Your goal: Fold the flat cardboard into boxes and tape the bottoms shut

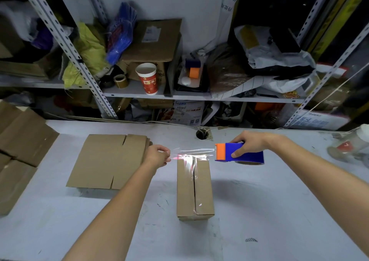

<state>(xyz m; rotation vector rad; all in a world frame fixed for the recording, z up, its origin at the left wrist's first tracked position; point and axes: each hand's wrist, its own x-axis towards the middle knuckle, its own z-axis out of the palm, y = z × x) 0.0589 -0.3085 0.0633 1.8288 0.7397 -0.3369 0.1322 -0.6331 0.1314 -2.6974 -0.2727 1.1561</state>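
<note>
A folded brown cardboard box (194,189) stands on the white table (259,211), with clear tape running along its centre seam. My right hand (250,142) grips a blue and orange tape dispenser (239,154) just beyond the box's far right corner. A strip of clear tape (192,153) stretches from the dispenser leftward over the box's far end. My left hand (157,156) pinches the free end of that strip. A stack of flat cardboard blanks (109,161) lies left of the box.
More flattened cardboard (18,147) lies at the table's left edge. A cable hole (202,134) sits behind the box. A jar-like object (353,145) stands at the far right. Cluttered metal shelves with a paper cup (148,78) rise behind the table.
</note>
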